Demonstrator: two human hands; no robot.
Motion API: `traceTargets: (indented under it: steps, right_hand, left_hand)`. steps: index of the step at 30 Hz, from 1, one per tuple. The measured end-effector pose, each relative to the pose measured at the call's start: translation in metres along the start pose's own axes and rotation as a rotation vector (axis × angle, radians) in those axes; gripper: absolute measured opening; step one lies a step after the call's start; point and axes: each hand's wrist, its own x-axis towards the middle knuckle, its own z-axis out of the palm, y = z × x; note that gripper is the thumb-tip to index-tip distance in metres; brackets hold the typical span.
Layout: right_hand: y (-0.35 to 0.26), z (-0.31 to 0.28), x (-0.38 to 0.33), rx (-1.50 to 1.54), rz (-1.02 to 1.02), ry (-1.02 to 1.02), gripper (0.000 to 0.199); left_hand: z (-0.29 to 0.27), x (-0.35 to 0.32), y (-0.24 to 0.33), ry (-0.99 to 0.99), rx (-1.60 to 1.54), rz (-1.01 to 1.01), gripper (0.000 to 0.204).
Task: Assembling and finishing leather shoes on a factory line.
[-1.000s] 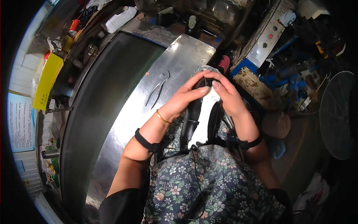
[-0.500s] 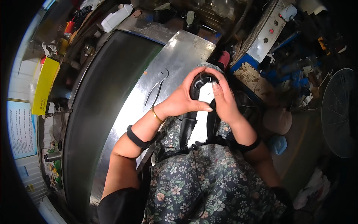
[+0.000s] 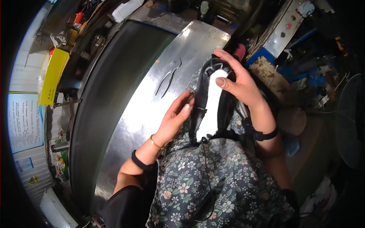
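Note:
A black shoe upper (image 3: pixel 194 121), bottom up, rests on my aproned lap with its toe end away from me. A white insole (image 3: pixel 210 110) covers most of its underside, with folded black edges around it. My right hand (image 3: pixel 243 84) wraps the toe end from the right, its thumb lying on the insole. Beside the shoe's left flank is my left hand (image 3: pixel 175 117), fingers loosely bent and apart, gripping nothing. A pair of pincers (image 3: pixel 166 83) lies on the sheet-metal tabletop (image 3: pixel 140 102) to the left.
A dark belt (image 3: pixel 110 91) runs along the table's left side. Further left are a yellow box (image 3: pixel 54 78) and a red can (image 3: pixel 78 19). A control panel (image 3: pixel 283 34) with buttons stands at the far right; a round fan (image 3: pixel 349 121) is at the right edge.
My left hand has let go of the shoe and moved back down its left side. My right hand stays at the toe end, fingers more stretched out. The view has shifted slightly.

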Motion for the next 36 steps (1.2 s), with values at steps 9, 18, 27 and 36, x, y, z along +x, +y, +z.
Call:
traceTargets:
  steps: [9, 18, 27, 36]
  right_hand:
    - [0.003, 0.023, 0.006, -0.084, 0.022, 0.141, 0.056]
    - [0.009, 0.017, -0.005, 0.09, 0.043, 0.193, 0.051]
    - [0.023, -0.059, -0.024, 0.549, 0.118, -0.025, 0.056]
    - [-0.025, -0.084, -0.18, 0.771, 0.821, 0.473, 0.059]
  left_hand:
    - [0.016, -0.039, -0.049, 0.11, 0.433, -0.006, 0.067]
    - [0.031, -0.014, -0.025, 0.022, 0.361, -0.055, 0.073]
    - [0.033, -0.012, -0.041, -0.106, 0.889, 0.376, 0.115]
    - [0.017, 0.033, -0.007, -0.429, 0.761, 0.621, 0.03]
